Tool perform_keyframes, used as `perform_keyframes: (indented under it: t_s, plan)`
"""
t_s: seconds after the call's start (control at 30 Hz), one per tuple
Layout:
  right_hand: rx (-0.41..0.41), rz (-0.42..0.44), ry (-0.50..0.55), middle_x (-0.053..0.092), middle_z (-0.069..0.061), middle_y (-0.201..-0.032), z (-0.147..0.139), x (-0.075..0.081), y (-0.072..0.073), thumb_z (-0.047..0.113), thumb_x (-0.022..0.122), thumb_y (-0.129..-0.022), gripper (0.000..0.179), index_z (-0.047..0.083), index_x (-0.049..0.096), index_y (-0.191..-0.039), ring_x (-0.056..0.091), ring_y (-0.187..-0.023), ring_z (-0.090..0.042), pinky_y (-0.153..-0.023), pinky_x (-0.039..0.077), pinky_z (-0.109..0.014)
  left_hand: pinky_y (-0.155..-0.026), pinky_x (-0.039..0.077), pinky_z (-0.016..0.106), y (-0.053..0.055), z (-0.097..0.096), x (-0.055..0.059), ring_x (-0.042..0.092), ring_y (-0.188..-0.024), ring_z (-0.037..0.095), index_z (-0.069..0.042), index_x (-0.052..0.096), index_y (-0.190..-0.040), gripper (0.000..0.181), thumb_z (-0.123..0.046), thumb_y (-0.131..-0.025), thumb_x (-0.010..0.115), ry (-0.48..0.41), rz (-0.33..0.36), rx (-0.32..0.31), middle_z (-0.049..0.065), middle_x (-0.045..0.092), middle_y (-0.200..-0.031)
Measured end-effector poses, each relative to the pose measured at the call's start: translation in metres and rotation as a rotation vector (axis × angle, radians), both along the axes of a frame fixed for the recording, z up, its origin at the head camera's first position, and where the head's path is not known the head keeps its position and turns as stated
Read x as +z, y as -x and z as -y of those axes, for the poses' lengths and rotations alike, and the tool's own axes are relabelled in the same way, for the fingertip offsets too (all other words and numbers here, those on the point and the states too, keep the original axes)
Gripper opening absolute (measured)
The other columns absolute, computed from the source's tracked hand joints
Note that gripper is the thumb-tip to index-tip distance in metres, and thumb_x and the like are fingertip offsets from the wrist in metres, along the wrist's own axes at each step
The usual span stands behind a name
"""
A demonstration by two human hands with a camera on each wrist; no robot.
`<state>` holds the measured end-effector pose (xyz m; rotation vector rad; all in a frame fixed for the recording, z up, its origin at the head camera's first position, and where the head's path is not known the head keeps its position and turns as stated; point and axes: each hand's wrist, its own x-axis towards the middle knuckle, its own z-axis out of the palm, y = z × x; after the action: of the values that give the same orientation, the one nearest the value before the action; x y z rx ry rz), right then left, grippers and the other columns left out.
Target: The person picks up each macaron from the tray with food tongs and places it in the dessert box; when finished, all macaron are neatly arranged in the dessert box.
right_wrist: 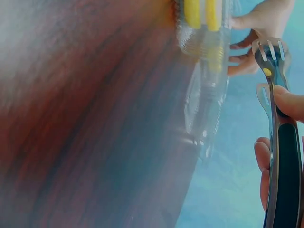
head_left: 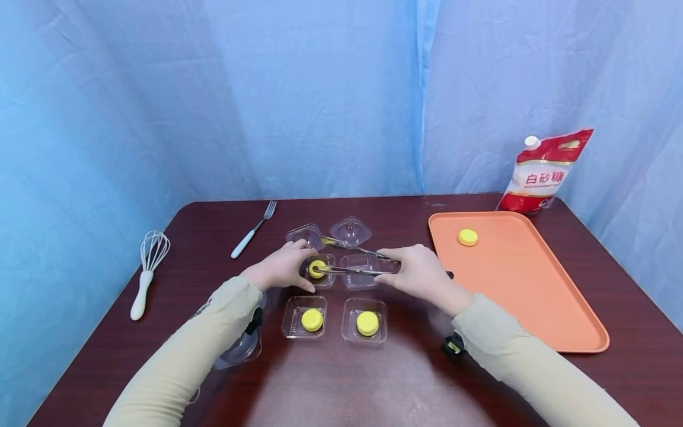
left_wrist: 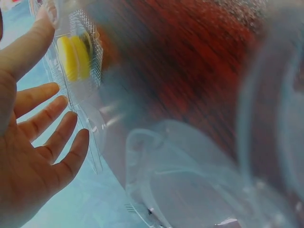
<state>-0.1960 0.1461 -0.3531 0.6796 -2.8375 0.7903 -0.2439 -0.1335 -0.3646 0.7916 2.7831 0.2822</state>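
Desk (head_left: 331, 391) first: what's it like?

Dark red-brown wood grain, glossy enough to throw a pale shine at the lower centre of the frame. A blue curtain (head_left: 320, 89) hangs behind, across the top and down both sides, and an orange tray (head_left: 512, 284) lies at the right.

And the piece being worked on?

A yellow macaron (head_left: 318, 274), centre of the frame, in a clear container (head_left: 328, 281), the upper left of four. It's round and bright; the left wrist view shows a paler band between its halves.

How's each grip?

The right grip (head_left: 418, 271) is clamped on metal tongs (head_left: 354, 271), whose arms stand apart, one tip over the macaron. The left grip (head_left: 283, 267) is unclenched, fingers and thumb spread at the container; whether they touch it, I can't tell.
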Motion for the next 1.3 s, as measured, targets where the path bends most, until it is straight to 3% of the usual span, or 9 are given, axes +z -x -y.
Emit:
perform_keyframes:
  t_s: [0.2,0.33,0.63,0.73,0.9,1.07,1.3]
  plan:
    - [-0.066,0.053,0.070,0.070,-0.005,-0.077,-0.023,0.007,0.002,0.027,0.080,-0.075,0.054,0.004,0.065,-0.121,0.046,-0.047,-0.007,-0.044,0.037,-0.024,-0.096,0.046,0.041,-0.003,-0.002,0.003,0.047,-0.113,0.028,-0.004,0.051,-0.135,0.075,-0.036,-0.073,0.081,0.017,-0.012,-0.006,0.014,0.048,-0.128]
    - [-0.137,0.057,0.062,0.067,-0.004,-0.072,-0.044,0.012,0.005,0.027,0.080,-0.074,0.054,0.003,0.065,-0.119,0.050,-0.052,-0.011,-0.046,0.039,-0.026,-0.096,0.046,0.040,-0.004,-0.002,0.003,0.047,-0.112,0.028,-0.003,0.051,-0.135,0.075,-0.035,-0.074,0.081,0.015,-0.009,-0.001,0.014,0.048,-0.127]
    - [-0.263,0.058,0.101,0.064,-0.003,-0.068,-0.098,0.015,0.006,0.026,0.078,-0.078,0.029,0.006,0.071,-0.098,0.052,-0.059,-0.017,-0.050,0.043,-0.026,-0.097,0.046,0.040,-0.003,-0.001,0.003,0.046,-0.115,0.029,-0.003,0.050,-0.136,0.076,-0.035,-0.074,0.081,0.014,-0.001,0.012,0.015,0.047,-0.129]
    - [-0.306,0.098,0.089,0.064,-0.004,-0.070,-0.116,0.015,0.005,0.028,0.076,-0.079,0.037,0.004,0.070,-0.106,0.051,-0.059,-0.017,-0.049,0.043,-0.027,-0.097,0.045,0.040,-0.003,-0.002,0.002,0.046,-0.115,0.029,-0.003,0.050,-0.136,0.077,-0.036,-0.073,0.081,0.018,-0.002,0.008,0.015,0.047,-0.129]
    - [-0.363,0.070,-0.009,0.060,-0.002,-0.062,-0.145,0.016,0.003,0.039,0.075,-0.079,0.057,0.001,0.064,-0.121,0.050,-0.058,-0.017,-0.051,0.039,-0.028,-0.097,0.045,0.040,-0.003,-0.002,0.003,0.046,-0.116,0.029,-0.002,0.050,-0.136,0.077,-0.036,-0.074,0.080,0.024,-0.004,-0.003,0.016,0.047,-0.130]
    - [-0.420,0.088,-0.135,0.049,-0.002,-0.052,-0.169,0.019,0.005,0.048,0.072,-0.078,0.072,-0.003,0.057,-0.127,0.048,-0.055,-0.020,-0.050,0.036,-0.029,-0.097,0.046,0.040,-0.003,-0.002,0.004,0.046,-0.116,0.029,-0.003,0.049,-0.136,0.077,-0.035,-0.074,0.080,0.028,0.003,-0.005,0.015,0.047,-0.130]
    - [-0.451,0.148,-0.163,0.059,-0.003,-0.058,-0.193,0.012,0.009,0.048,0.074,-0.076,0.077,-0.008,0.055,-0.125,0.054,-0.063,-0.022,-0.049,0.042,-0.030,-0.096,0.046,0.039,-0.004,-0.001,0.003,0.046,-0.116,0.028,-0.003,0.049,-0.136,0.076,-0.035,-0.075,0.080,0.020,0.008,-0.001,0.015,0.047,-0.129]
